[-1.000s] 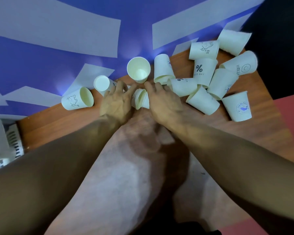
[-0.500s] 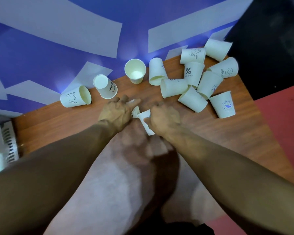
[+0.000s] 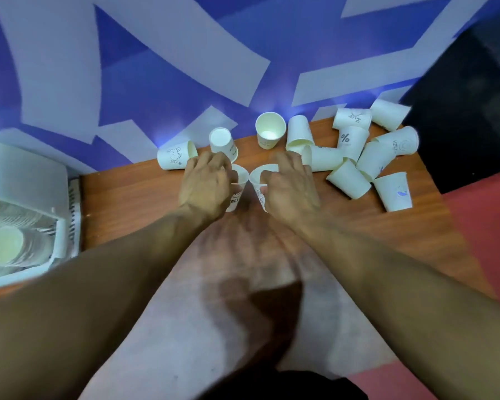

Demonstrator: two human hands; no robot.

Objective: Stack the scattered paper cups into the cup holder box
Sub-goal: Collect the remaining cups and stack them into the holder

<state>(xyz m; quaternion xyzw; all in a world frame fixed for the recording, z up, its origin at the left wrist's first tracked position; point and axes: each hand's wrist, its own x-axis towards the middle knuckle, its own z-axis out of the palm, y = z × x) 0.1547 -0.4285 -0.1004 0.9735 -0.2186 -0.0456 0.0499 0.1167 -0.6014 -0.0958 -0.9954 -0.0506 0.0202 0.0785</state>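
A brown wood-grain counter (image 3: pixel 133 197) stands against a blue wall with pale angular shapes (image 3: pixel 162 67); red floor (image 3: pixel 479 215) lies alongside.

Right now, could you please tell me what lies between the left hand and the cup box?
Only bare wooden table, in the head view; the left hand grips a cup, and the box sits left.

One wide-angle view looks from the person's head forward and steeply down onto the table (image 3: pixel 133 203). It sits close: the left hand (image 3: pixel 205 186) and right hand (image 3: pixel 292 192) lie near the centre, and a blue-and-white patterned surface (image 3: pixel 156 82) fills the top.
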